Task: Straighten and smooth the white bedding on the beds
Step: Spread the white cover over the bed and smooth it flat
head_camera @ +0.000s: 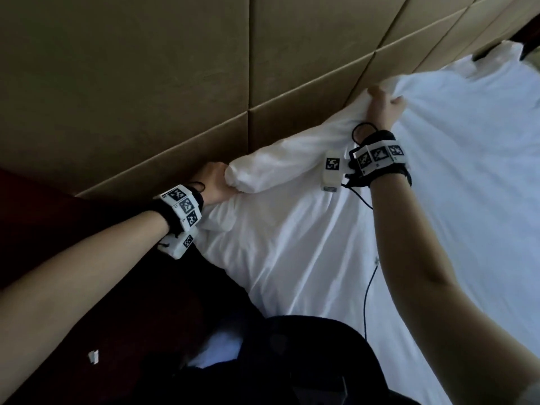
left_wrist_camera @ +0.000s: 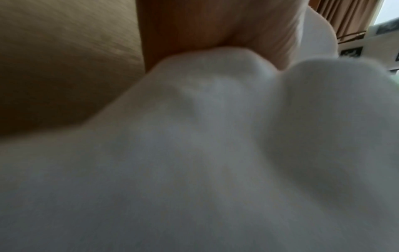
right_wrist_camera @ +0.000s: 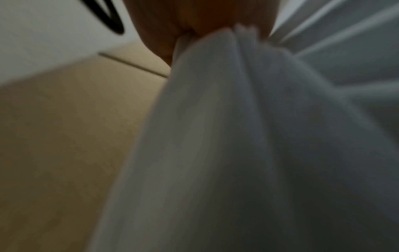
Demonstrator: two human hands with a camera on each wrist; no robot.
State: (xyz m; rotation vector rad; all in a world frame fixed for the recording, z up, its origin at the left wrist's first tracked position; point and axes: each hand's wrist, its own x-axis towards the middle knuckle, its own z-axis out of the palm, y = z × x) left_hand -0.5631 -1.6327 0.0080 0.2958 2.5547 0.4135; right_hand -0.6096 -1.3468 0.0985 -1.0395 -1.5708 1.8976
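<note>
White bedding (head_camera: pixel 336 235) covers the bed from the centre to the right of the head view, wrinkled near the headboard. Its top edge is bunched into a roll along the padded headboard. My left hand (head_camera: pixel 217 184) grips the near end of that roll, fingers curled into the cloth. My right hand (head_camera: pixel 382 105) grips a gathered fold farther along the same edge, and creases fan out from it. In the left wrist view the bedding (left_wrist_camera: pixel 205 153) bulges under my left hand (left_wrist_camera: pixel 194 27). In the right wrist view bunched bedding (right_wrist_camera: pixel 226 136) hangs from my right hand (right_wrist_camera: pixel 194 22).
A tan padded headboard (head_camera: pixel 146 83) with panel seams fills the upper left. Dark wood furniture (head_camera: pixel 58 223) lies left of the bed under my left forearm. A black cable (head_camera: pixel 366 293) trails from my right wrist across the sheet. Dark clothing (head_camera: pixel 277 361) sits at the bottom centre.
</note>
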